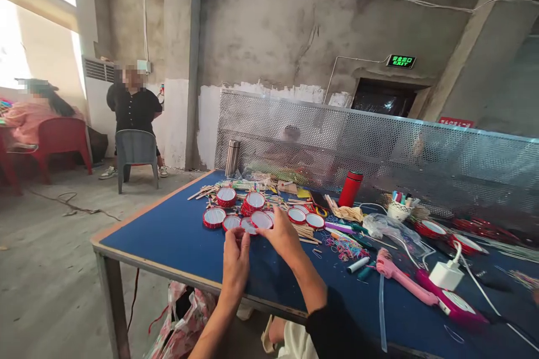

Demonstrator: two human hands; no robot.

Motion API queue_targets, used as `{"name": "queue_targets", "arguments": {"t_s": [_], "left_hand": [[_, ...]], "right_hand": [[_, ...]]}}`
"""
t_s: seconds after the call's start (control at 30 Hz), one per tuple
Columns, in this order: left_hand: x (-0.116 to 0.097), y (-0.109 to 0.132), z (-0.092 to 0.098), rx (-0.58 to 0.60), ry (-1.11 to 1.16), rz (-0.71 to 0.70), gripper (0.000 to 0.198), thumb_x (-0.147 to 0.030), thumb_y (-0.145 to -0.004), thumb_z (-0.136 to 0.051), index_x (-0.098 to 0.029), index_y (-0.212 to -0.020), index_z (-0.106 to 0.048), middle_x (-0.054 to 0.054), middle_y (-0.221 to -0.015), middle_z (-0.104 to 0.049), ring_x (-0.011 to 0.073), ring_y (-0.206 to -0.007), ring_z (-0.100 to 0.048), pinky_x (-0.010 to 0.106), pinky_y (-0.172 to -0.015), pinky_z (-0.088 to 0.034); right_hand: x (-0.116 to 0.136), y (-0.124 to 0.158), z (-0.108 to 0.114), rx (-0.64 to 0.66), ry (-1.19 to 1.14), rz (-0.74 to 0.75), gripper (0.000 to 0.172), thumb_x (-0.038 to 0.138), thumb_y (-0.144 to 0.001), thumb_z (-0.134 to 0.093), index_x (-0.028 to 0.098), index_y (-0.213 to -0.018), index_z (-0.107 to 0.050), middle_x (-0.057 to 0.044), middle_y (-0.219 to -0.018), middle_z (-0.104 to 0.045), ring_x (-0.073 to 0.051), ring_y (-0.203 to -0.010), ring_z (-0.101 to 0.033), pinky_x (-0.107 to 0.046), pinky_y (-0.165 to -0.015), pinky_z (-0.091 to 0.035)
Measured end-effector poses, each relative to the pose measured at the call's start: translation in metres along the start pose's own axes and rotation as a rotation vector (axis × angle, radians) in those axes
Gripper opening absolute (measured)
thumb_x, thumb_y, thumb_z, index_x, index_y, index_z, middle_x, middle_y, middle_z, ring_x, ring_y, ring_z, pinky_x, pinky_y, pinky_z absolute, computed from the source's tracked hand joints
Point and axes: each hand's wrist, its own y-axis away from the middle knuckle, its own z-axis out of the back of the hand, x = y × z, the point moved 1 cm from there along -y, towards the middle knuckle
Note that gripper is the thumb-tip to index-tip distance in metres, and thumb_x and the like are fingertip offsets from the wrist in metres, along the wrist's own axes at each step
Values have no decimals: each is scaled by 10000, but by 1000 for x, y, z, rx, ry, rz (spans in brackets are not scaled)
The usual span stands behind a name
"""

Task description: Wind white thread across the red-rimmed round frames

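My right hand (283, 234) grips a small red-rimmed drum (261, 220) with a pale round face, its thumb at the near edge. Just left of it, my left hand (236, 255) is closed, thumb and fingers curled toward each other; whatever lies between them is too small or hidden to make out. Beyond the fingertips another drum (248, 226) shows partly. More such drums lie close by: one at the left (214, 217), one behind it (226, 196), a stacked one (254, 202), and a pair to the right, the nearer being a drum (314, 221).
On the blue table (168, 235) are wooden sticks (202, 192), coloured threads (343, 245), a pink glue gun (406, 280), a white charger (445, 276), a red bottle (351, 189) and a steel flask (232, 158). A perforated metal panel (269, 123) stands behind. Two people sit at the left.
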Motion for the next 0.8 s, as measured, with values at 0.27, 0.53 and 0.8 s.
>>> {"name": "queue_targets", "arguments": {"t_s": [0.27,0.53,0.8], "left_hand": [[-5,6,-5,185,-233,-135,114,-266,-719,-644,-235,-671,-545,-1,-634,-581,225,-694,-503,301,-659,-381],[-18,15,-5,578,-409,-265,134,-252,-828,-542,-207,-732,-623,50,-793,-672,219,-801,-600,301,-722,-432],[-9,17,-13,572,-595,-326,131,-235,-827,-560,-173,-919,-628,104,-1016,-667,255,-1010,-586,369,-888,-454]], "right_hand": [[-26,49,26,-189,9,-59,291,205,-847,-469,135,-1127,-505,-131,-1117,-572,-183,-884,-613,-337,-833,-497],[-63,111,54,-50,121,-92,208,222,-859,-492,179,-1032,-599,-72,-1014,-650,-210,-923,-616,-346,-824,-474],[-25,122,97,316,172,-111,182,147,-840,-527,208,-962,-647,-27,-1047,-667,-191,-1003,-581,-310,-867,-404]]}}
